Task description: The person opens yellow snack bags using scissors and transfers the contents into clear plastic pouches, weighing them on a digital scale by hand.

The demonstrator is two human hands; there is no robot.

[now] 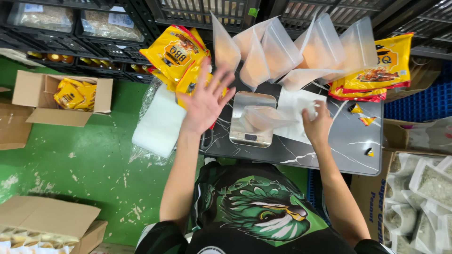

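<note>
A: Left hand (205,101)?
B: Wide open, fingers splayed, palm down, holding nothing. It hovers centre-frame, over the edge of the yellow snack packets (176,56), glossy foil w/ red trim, piled upper-centre.

A: Right hand (316,123)?
B: Right of centre, fingers curled, pinching the edge of a frosted plastic pouch (263,117). Pouch is soft, translucent, lying flat across the scale (249,120).

A: Scale?
B: Small square one, brushed-metal top, dark display strip at the near edge. Sits mid-frame on a dark marble-look tabletop (348,141) w/ white veins, rounded corner.

A: What else is up top?
B: Row of the same frosted pouches (301,47), standing open, stiff and wedge-shaped, upper-centre to upper-right. Second stack of yellow packets (376,70) at upper right. Sheet of white paper (294,110) under the right hand.

A: Floor side?
B: Green painted floor, scuffed. White soft bundle in clear wrap (157,124) left of the table. Open cardboard box (42,99) at upper left w/ more yellow packets inside. Lower right: clear bags of pale grain (431,188), sealed.
</note>
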